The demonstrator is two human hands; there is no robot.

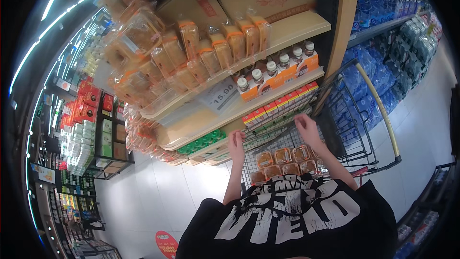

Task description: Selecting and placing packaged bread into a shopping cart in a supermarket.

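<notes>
My left hand [236, 140] is raised above the left side of a wire shopping cart [248, 165], its fingers curled, and I cannot tell whether anything is in it. Over the cart's far part is my right hand [304, 122], fingers bent together, its contents likewise unclear. Clear packs of brown baked goods [283, 155] lie in rows in the cart, close to my body. Beyond the hands, wrapped bread packs [212, 52] crowd the upper shelf. White-capped bottles in an orange and white carton [284, 75] stand on the shelf below, beside a price sign [219, 95].
Small red and yellow boxes [276, 106] and green packs [203, 142] sit lower down. The cart's yellow handle [379, 104] is at the right, near blue-wrapped bottle packs [373, 79]. A wooden post [341, 25] edges the shelf. A round red floor sticker [166, 244] lies at lower left.
</notes>
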